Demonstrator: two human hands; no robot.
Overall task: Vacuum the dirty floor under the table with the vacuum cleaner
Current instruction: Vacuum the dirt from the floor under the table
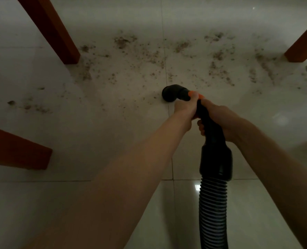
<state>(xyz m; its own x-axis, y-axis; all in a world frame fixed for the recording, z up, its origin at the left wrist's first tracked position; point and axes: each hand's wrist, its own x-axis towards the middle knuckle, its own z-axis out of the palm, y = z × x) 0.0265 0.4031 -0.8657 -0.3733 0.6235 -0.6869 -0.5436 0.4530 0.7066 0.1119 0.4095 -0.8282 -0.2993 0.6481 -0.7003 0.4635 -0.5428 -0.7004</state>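
Both hands gripped the black plastic vacuum wand (208, 123) over the pale tiled floor (113, 133).
Left hand (185, 106) and right hand (219, 117) had fingers curled round it; black elbow nozzle (172, 93) sat beside scattered brown dirt (149, 56).

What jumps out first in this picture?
The dirt scattered across the pale floor between the table legs. Near the centre, the left hand and right hand grip a black vacuum hose, its nozzle down at the near edge of the mess.
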